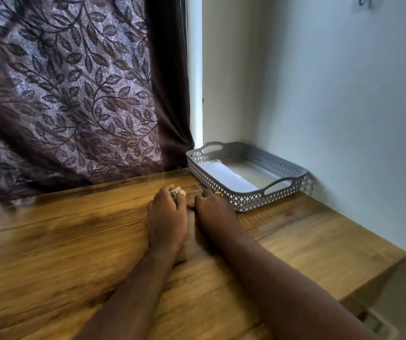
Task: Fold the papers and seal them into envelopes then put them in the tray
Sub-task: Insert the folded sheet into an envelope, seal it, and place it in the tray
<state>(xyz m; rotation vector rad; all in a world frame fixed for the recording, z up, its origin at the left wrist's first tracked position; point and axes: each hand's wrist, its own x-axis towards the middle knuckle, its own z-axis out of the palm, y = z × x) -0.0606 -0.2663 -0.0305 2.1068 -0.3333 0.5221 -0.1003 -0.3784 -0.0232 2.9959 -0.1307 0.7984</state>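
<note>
- Dark purple leaf-patterned fabric curtain [74,94] hangs far left, behind the brown wood-grain bench [49,241]; frame is motion-blurred.
- Left hand [166,214] rests on the bench, fingers curled round a small pale object [175,191] pinched at the fingertips. Can't identify it; possibly a sealing aid.
- Right hand [213,212] lies just beside the left, knuckles up and fingers curled under. A yellow bit [218,192] shows at its fingertips; can't tell if it is gripped.
- Grey perforated plastic tray with two cut-out handles [246,204] sits at the bench corner, just right of the right hand and against the pale wall [344,94].
- Flat white envelope [226,175] lies inside the tray along its left side; no loose papers or envelopes in view on the bench.
- Judgement: late in the cycle, between envelopes. To do it well, set the small items down away from the tray, fetch the next sheet, crease its edges square, and press the flap flat end to end before dropping it in.
- Writing: small dark mark on the envelope's far end, unreadable; no brands legible.
</note>
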